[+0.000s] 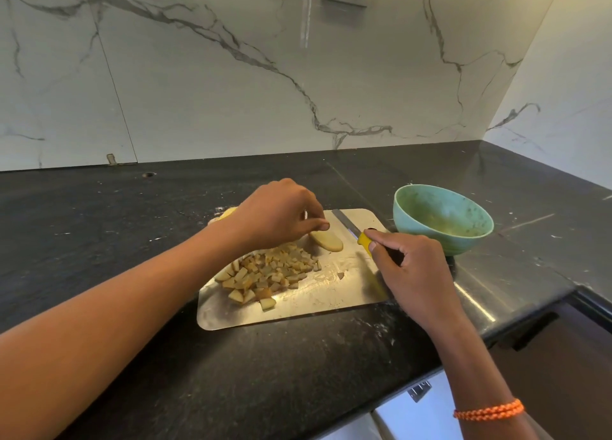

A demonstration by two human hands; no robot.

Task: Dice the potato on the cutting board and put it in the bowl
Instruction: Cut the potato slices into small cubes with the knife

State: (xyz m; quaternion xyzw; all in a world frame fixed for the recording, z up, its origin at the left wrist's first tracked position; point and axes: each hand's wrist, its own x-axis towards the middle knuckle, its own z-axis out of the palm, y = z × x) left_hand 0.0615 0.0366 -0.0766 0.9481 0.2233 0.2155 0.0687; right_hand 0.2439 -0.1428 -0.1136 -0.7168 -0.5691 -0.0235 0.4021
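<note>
A potato slice [326, 240] lies flat on the cutting board [298, 310], pinched by the left hand [278, 216], which hides another potato piece [227, 212]. Diced potato [268, 274] is heaped beside it. The right hand [409, 267] grips a yellow-handled knife [351, 229]. The bowl [442, 217] stands on the desk [99, 241]; no writing is legible.

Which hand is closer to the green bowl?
The right hand. It grips the yellow-handled knife just in front of and beside the green bowl. The left hand is farther away, across the cutting board, fingertips at a potato slice.
</note>
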